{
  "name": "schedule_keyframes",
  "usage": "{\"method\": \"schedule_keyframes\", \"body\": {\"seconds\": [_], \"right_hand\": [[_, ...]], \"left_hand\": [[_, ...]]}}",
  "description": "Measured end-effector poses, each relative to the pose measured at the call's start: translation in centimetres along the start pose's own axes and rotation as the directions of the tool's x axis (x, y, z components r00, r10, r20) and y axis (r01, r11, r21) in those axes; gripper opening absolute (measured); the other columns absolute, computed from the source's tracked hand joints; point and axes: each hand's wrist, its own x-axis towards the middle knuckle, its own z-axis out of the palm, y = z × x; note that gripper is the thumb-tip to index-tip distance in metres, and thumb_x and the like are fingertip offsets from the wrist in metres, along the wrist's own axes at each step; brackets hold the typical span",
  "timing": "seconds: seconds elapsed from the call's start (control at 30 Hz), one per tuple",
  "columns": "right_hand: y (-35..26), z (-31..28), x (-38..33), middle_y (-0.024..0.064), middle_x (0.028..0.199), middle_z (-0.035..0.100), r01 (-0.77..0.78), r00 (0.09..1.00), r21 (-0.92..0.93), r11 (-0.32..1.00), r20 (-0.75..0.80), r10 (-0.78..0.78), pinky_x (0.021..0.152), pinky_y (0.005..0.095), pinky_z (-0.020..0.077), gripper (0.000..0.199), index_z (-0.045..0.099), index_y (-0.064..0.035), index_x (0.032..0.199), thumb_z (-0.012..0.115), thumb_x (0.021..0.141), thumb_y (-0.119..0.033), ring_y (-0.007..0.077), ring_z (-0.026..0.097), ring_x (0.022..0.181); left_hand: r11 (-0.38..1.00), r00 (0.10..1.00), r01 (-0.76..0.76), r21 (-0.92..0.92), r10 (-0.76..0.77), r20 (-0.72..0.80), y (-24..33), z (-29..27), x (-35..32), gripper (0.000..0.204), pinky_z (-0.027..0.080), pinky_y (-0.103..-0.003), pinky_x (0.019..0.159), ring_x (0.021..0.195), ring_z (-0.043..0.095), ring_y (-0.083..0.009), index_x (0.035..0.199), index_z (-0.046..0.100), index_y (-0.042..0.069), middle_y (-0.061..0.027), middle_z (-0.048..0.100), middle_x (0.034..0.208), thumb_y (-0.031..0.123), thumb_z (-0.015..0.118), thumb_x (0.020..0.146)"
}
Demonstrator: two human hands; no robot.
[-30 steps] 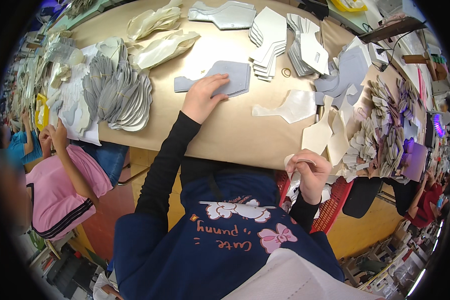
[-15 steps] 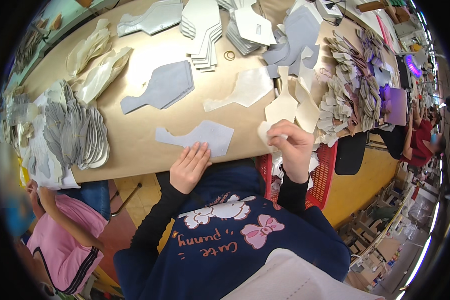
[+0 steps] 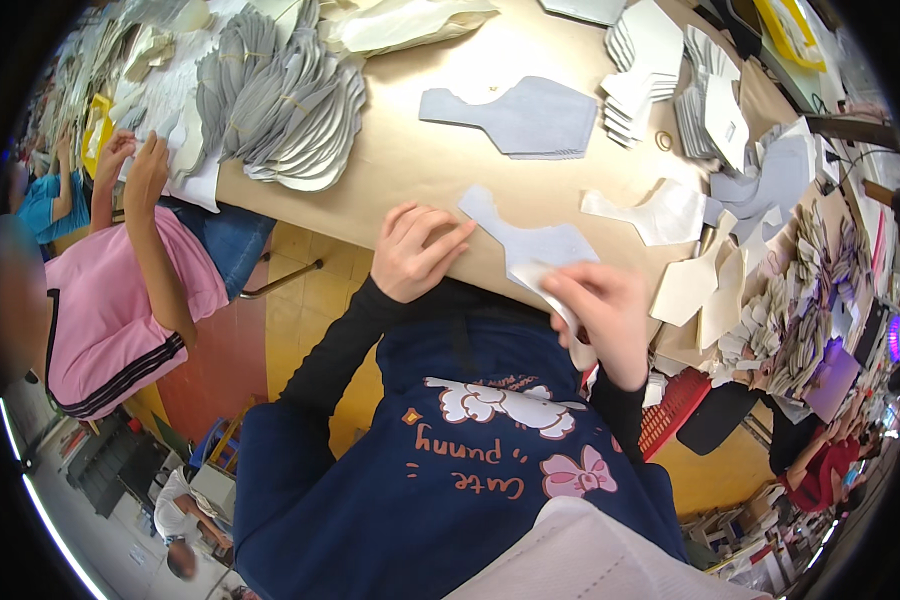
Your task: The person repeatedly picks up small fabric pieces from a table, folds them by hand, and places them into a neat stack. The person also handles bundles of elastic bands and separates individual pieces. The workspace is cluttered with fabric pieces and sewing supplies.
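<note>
A single flat grey cut-out piece [image 3: 545, 245], with a narrow neck and a wide angular end, lies at the table's near edge. My left hand [image 3: 417, 250] rests beside its narrow end, fingers loosely bent and apart, with nothing visible in them. Over the near edge of its wide end, my right hand [image 3: 610, 312] pinches a small white piece [image 3: 576, 340]. That piece is partly hidden by the fingers and slightly blurred. Beyond lies a neat stack of similar grey pieces [image 3: 540, 115]. A cream piece of like shape [image 3: 655, 212] lies to the right.
Bundled grey pieces [image 3: 290, 110] sit at the left of the brown-covered table [image 3: 395, 150]. White stacks [image 3: 642, 65] stand at the back right, and more cream pieces [image 3: 682, 290] lie nearer. A red basket [image 3: 675, 410] is below the right edge. A person in pink [image 3: 120, 290] works at left.
The view has swung left. My right hand has brought the white piece from the right to the grey piece. My left hand has slid off the grey piece to its left side; the grey piece has turned.
</note>
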Motion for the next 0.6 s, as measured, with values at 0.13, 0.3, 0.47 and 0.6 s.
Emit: {"method": "schedule_keyframes", "body": {"seconds": [0.13,0.3,0.47,0.6], "right_hand": [[1.0,2.7,6.5,0.0042,0.061,0.063,-0.053,0.994,-0.122,0.991,0.088,0.064,0.044,0.0250,0.0416,0.026,0.073,0.0037,0.092,0.069,0.095,-0.022,0.0087,0.057,0.047],[2.1,3.8,9.8,0.0022,0.058,0.060,-0.044,0.996,-0.219,0.975,0.064,0.059,0.044,0.0260,0.0421,0.026,0.072,0.0038,0.092,0.066,0.097,-0.021,0.0091,0.055,0.046],[2.1,4.0,10.0,0.0022,0.057,0.060,-0.093,0.995,-0.219,0.971,0.008,0.097,0.043,0.0253,0.0419,0.026,0.073,0.0045,0.093,0.066,0.097,-0.020,0.0086,0.054,0.045],[1.9,4.1,10.0,0.0011,0.057,0.060,-0.102,0.994,-0.239,0.966,0.000,0.105,0.043,0.0229,0.0399,0.027,0.074,0.0040,0.089,0.068,0.096,-0.021,0.0064,0.053,0.044]], "left_hand": [[0.999,0.999,0.023,0.042,-0.021,-0.047,-0.1,0.9,0.0,0.029,0.044,-0.039,0.097,0.091,0.061,-0.0154,0.108,0.076,0.021,0.0033,0.059,0.093,0.020,0.079,0.080],[0.995,0.996,0.050,0.083,-0.043,-0.080,-0.2,1.2,-0.2,0.027,0.045,-0.037,0.091,0.084,0.059,-0.0136,0.105,0.078,0.023,0.0055,0.057,0.086,0.020,0.079,0.078],[0.994,0.993,0.055,0.092,-0.046,-0.106,-0.3,1.2,-0.1,0.028,0.044,-0.034,0.087,0.080,0.058,-0.0124,0.106,0.078,0.023,0.0064,0.056,0.084,0.020,0.077,0.078],[0.996,0.993,0.057,0.071,-0.049,-0.109,-0.3,1.3,0.0,0.028,0.044,-0.033,0.085,0.079,0.058,-0.0125,0.106,0.077,0.023,0.0063,0.057,0.083,0.020,0.077,0.078]]}}
